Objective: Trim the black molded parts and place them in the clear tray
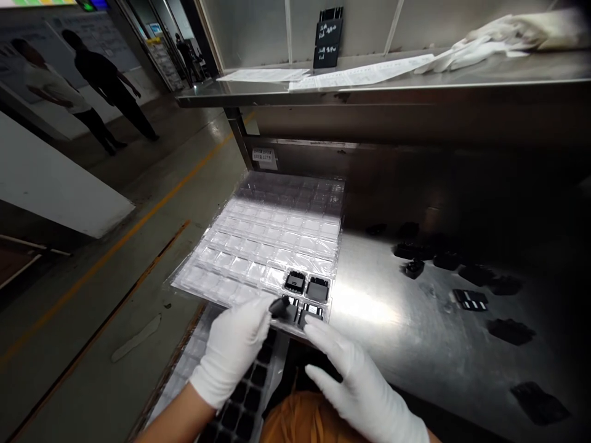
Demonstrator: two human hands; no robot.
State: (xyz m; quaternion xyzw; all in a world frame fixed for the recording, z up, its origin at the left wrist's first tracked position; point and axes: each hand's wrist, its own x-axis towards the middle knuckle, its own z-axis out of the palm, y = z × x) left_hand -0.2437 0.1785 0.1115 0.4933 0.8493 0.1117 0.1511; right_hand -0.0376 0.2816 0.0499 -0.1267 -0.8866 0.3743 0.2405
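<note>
A clear plastic tray [258, 234] with rows of square pockets lies on the steel table. Black plastic parts, one of them [317, 289], sit in pockets at its near right corner. My left hand [237, 344], in a white glove, is closed on a small black piece [279, 306] just above the tray's near edge. That piece partly covers a part in the front row; its exact kind is unclear. My right hand [353, 375], also gloved, has its fingers apart beside the near right corner. A fingertip comes close to the front-row part [310, 312]; whether they touch I cannot tell.
Several black parts [471, 299] are scattered over the steel table [369, 307] at right. A raised steel shelf [369, 80] carries papers and white gloves [503, 43]. Below the near edge stands another tray with dark pockets [240, 400]. Two people stand at far left.
</note>
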